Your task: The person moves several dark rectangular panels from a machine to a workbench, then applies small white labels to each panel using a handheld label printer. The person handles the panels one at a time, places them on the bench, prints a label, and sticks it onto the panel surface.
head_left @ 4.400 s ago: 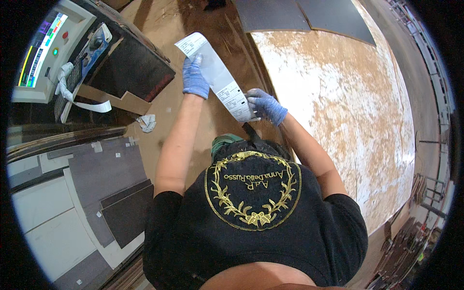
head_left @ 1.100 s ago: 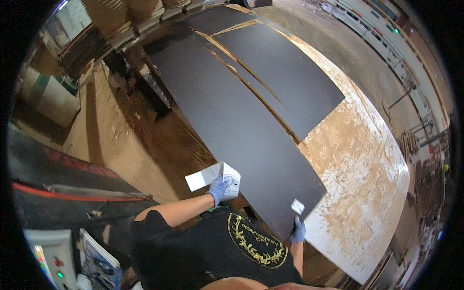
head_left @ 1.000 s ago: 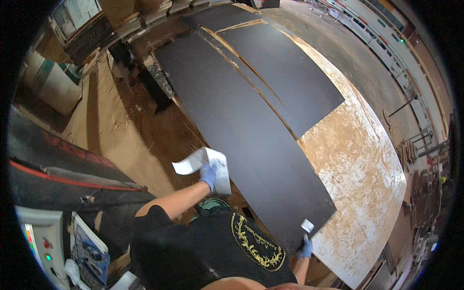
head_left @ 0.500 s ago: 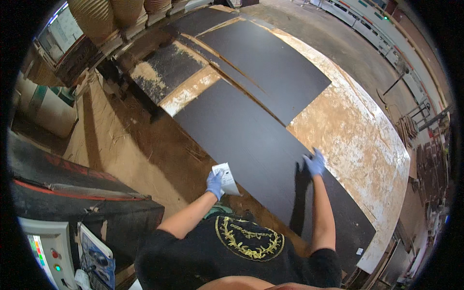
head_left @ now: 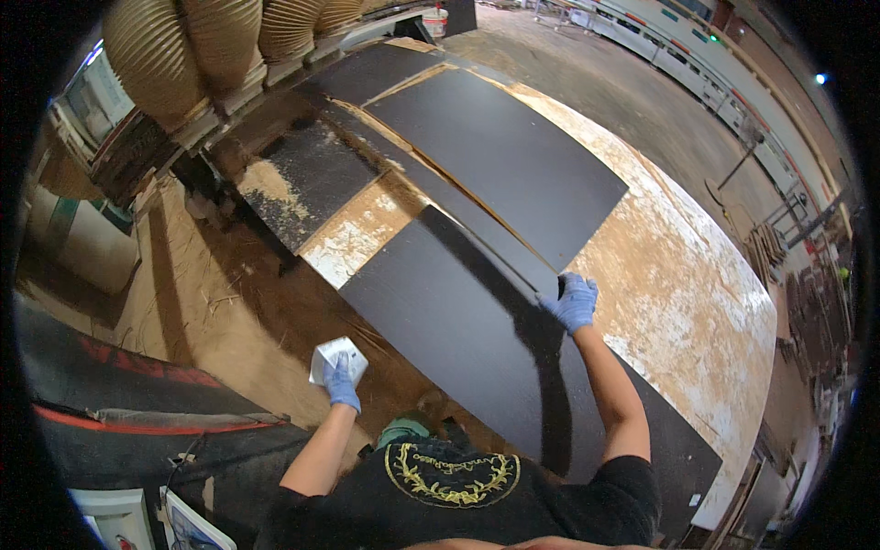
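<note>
Right now, by label:
L hand [head_left: 342, 384]: blue glove, grip closed on a folded white paper sheet [head_left: 336, 357], held up just beyond the fingers, over the sawdust-covered floor [head_left: 229, 312].
R hand [head_left: 573, 302]: blue glove, arm stretched fwd; grip hooked over the far edge of the near dark panel [head_left: 477, 357], fingers curled on the rim.
Near panel: flat, thin, matt black, rectangular; lies under and to the left of the R grip, running back toward the body. L grip is just off its left edge, not touching.
Far panels [head_left: 500, 156]: same black sheet material, beyond the R grip, overlapping strips w/ pale core showing at edges.
Table [head_left: 678, 284]: big worn board, tan w/ white patches, rough; right of the R grip, carries the panels.
Containers: white bucket [head_left: 434, 18] far beyond both grips, contents can't tell.
Ducts [head_left: 192, 55]: ribbed tan hoses, far left-fwd of the L grip.
</note>
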{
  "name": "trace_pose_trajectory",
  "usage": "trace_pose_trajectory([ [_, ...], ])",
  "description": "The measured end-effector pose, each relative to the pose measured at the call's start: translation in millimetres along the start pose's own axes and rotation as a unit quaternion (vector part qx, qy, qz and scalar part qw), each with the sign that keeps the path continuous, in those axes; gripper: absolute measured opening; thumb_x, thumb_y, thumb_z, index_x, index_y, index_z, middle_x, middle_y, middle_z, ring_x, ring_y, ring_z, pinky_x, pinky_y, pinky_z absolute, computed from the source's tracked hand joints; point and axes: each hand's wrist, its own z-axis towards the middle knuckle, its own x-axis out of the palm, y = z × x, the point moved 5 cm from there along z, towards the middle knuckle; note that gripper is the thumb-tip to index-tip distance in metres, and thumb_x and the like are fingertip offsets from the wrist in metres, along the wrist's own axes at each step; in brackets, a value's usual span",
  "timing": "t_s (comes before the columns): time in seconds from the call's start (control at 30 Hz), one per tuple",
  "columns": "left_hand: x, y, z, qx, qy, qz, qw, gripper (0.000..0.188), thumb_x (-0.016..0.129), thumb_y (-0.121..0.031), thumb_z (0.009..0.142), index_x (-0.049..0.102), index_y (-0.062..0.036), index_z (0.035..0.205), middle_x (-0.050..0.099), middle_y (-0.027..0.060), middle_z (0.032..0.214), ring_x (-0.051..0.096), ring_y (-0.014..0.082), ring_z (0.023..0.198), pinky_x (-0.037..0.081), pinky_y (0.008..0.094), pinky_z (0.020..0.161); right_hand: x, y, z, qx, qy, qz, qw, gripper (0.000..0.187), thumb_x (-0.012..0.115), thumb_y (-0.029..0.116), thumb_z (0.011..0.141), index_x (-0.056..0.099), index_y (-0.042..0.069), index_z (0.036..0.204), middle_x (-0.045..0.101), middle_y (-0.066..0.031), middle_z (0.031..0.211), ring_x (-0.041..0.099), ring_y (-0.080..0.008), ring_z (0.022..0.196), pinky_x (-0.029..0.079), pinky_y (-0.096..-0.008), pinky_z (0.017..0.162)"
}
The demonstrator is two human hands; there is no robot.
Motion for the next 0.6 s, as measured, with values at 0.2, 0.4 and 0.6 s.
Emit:
trace_pose_trajectory([
  [0.2, 93, -59, -6, 0.170, 0.080, 0.153, 0.970, 0.035, 0.058, -0.028, 0.081, 0.050, -0.0033, 0.104, 0.056, 0.0059, 0.095, 0.054, 0.0151, 0.077, 0.046, 0.0303, 0.064, -97, -5, -178, -0.101, -0.192, 0.035, 0.976, 0.053, 0.071, 0.043, 0.053, 0.049, 0.013, 0.091, 0.050, -0.0049, 0.081, 0.051, -0.0214, 0.085, 0.014, -0.0478, 0.101],
  [0.4, 205, -141, -153, 0.194, 0.466, 0.200, 0.839, 0.024, 0.062, -0.018, 0.077, 0.057, -0.0014, 0.094, 0.061, 0.0061, 0.082, 0.055, 0.0114, 0.071, 0.046, 0.0248, 0.064, -187, -175, -364, 0.046, -0.153, -0.124, 0.979, 0.056, 0.072, 0.039, 0.051, 0.050, 0.013, 0.095, 0.053, -0.0059, 0.088, 0.051, -0.0243, 0.088, 0.017, -0.0490, 0.101],
  [0.6, 275, -107, -256, 0.248, 0.619, 0.218, 0.712, 0.019, 0.052, -0.014, 0.083, 0.053, -0.0027, 0.098, 0.055, 0.0105, 0.095, 0.055, 0.0161, 0.080, 0.045, 0.0279, 0.066, -184, -251, -436, 0.183, -0.174, -0.097, 0.963, 0.052, 0.065, 0.032, 0.071, 0.050, 0.008, 0.114, 0.053, -0.0116, 0.112, 0.048, -0.0282, 0.105, 0.033, -0.0375, 0.093],
])
